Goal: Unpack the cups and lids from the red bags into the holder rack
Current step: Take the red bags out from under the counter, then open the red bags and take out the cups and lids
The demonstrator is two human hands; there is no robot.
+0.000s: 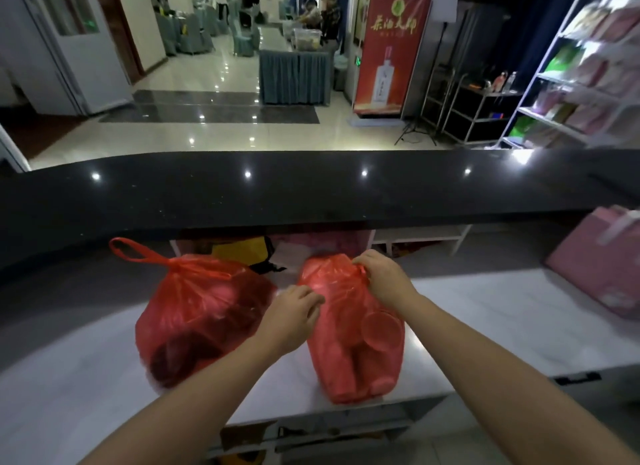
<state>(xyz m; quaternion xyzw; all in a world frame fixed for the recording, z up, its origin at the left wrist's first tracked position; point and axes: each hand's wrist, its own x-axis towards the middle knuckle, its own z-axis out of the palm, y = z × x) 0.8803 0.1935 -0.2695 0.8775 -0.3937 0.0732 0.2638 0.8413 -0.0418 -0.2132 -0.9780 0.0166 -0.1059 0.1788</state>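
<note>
Both hands on the right bag [349, 343]: right hand [382, 279] pinches the knotted top, left hand [294, 317] pinches film lower on its left side. Both bags stand on the white counter [502, 322], under a glossy black ledge [311, 190].

Left bag [197, 315], tied and untouched, sits just beside it; dark rounded contents, not identifiable.

To open cleanly: steady the body, work the knot loose rather than tearing the thin, crinkly, translucent film.

Round rims, probably a cup [382, 329], press against the film. No rack in sight.
</note>
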